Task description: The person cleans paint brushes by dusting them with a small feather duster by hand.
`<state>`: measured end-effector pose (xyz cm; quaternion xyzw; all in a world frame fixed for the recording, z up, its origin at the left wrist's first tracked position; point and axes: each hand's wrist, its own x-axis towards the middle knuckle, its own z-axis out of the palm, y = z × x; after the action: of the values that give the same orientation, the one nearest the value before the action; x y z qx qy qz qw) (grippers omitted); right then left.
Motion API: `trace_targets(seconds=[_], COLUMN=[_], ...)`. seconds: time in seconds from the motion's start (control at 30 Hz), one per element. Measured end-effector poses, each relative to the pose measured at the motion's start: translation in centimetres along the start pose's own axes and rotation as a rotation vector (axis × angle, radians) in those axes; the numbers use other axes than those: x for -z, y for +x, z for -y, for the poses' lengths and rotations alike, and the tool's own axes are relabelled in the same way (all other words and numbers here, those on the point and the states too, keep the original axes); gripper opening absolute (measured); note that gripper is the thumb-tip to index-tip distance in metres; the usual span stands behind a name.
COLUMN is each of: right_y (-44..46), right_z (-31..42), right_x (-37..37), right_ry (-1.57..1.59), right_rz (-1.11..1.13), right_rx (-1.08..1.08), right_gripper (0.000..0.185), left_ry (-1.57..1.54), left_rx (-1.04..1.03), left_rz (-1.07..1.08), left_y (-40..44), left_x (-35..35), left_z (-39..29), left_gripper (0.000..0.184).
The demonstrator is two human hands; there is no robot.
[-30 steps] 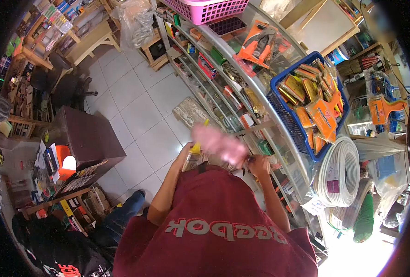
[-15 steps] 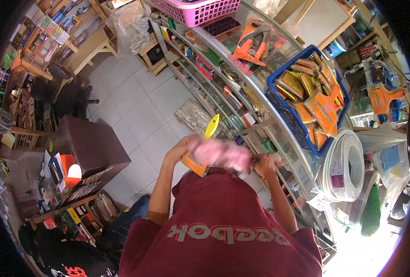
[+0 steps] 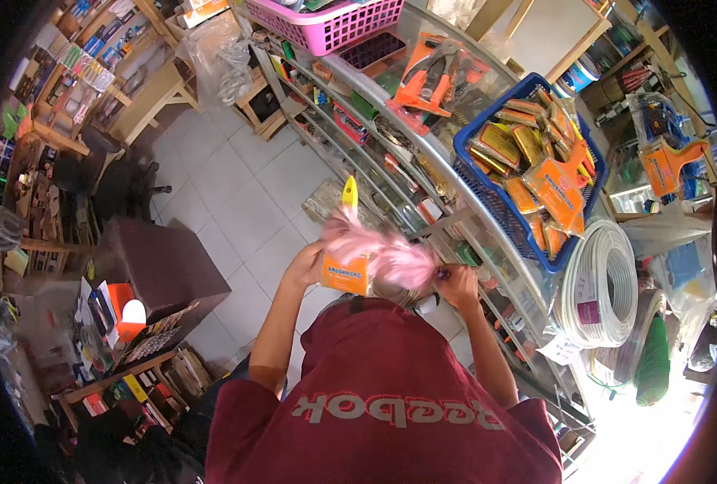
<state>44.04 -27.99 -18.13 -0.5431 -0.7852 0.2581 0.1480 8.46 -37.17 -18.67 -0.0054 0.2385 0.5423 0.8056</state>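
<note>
My left hand (image 3: 303, 266) is closed around a paintbrush (image 3: 346, 276) in an orange sleeve marked "Brushking", and its yellow handle (image 3: 350, 194) points away from me. In my right hand (image 3: 458, 286) is the dark grip of a pink feather duster (image 3: 407, 262), fist closed. The duster's fluffy, slightly blurred head stretches leftward across to the paintbrush and covers part of it between handle and sleeve. Both hands are in front of my maroon shirt, over the floor beside the glass display case.
A blue basket (image 3: 507, 230) of packaged brushes stands on the glass counter (image 3: 423, 149), near packaged pliers (image 3: 437, 77) and a pink basket (image 3: 326, 32). A white cable coil (image 3: 600, 286) sits at right. Left are a brown cabinet (image 3: 165, 258), a dark chair (image 3: 128, 181) and shelves.
The paintbrush has turned more upright, its label now facing me more squarely. The feather duster's head has shifted over it, its feathers more spread. My view has shifted slightly.
</note>
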Motion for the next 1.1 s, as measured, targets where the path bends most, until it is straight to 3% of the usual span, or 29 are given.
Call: trace_targets(seconds=[0.1,0.17,0.27,0.33,0.37,0.47,0.5,0.63,0.77,0.87,0.97,1.07,1.1], right_y=[0.6,0.1,-0.6,0.6,1.1,1.5,1.7,2.8,2.4,3.1,3.5,1.2,1.0], right_z=[1.3,1.5,-1.2,0.3,1.5,2.8,2.2,1.9,2.0,-1.7,-0.6,-0.3,0.8], right_x=[1.1,0.7,-1.3,0.1,1.0,2.2,2.0,2.1,2.3,-0.9,-0.6,-0.5,-0.6], right_ry=[-0.042,-0.028,-0.186,-0.210,-0.074,0.088,-0.102,-0.062,-0.059,-0.216,0.019,-0.111,-0.059], right_rz=[-0.100,-0.029,-0.085,-0.011,-0.026,0.019,0.055,-0.064,0.046,-0.079,-0.046,0.103,-0.033], right_rx=[-0.206,-0.158,0.023,-0.173,-0.218,-0.103,0.042,-0.120,0.102,-0.082,-0.082,0.148,0.087], right_gripper=[0.020,0.024,0.025,0.022,0.024,0.027,0.026,0.023,0.017,0.016,0.016,0.023,0.022], left_ry=[-0.151,-0.058,0.245,0.493,0.484,0.845,0.919,1.137,1.287,0.950,0.836,0.208,0.208], left_rx=[-0.098,-0.162,-0.160,-0.125,-0.131,-0.219,-0.208,-0.150,-0.186,-0.228,-0.240,-0.315,-0.395], left_rz=[0.146,0.141,0.027,-0.097,-0.097,-0.107,-0.105,-0.165,-0.230,-0.322,-0.361,-0.442,-0.350], left_y=[-0.5,-0.7,0.0,0.2,0.0,-0.2,-0.4,-0.5,-0.5,-1.1,-1.7,-2.2,-2.0], left_x=[-3.8,-4.3,-4.5,-5.2,-5.9,-6.5,-6.9,-7.7,-7.1,-8.5,-8.2,-8.9,-8.8], left_z=[1.2,2.4,2.1,1.8,1.6,1.1,0.7,0.7,1.2,2.0,2.3,2.9,3.2], left_gripper=[0.060,0.068,0.078,0.085,0.078,0.070,0.068,0.059,0.051,0.047,0.048,0.050,0.049])
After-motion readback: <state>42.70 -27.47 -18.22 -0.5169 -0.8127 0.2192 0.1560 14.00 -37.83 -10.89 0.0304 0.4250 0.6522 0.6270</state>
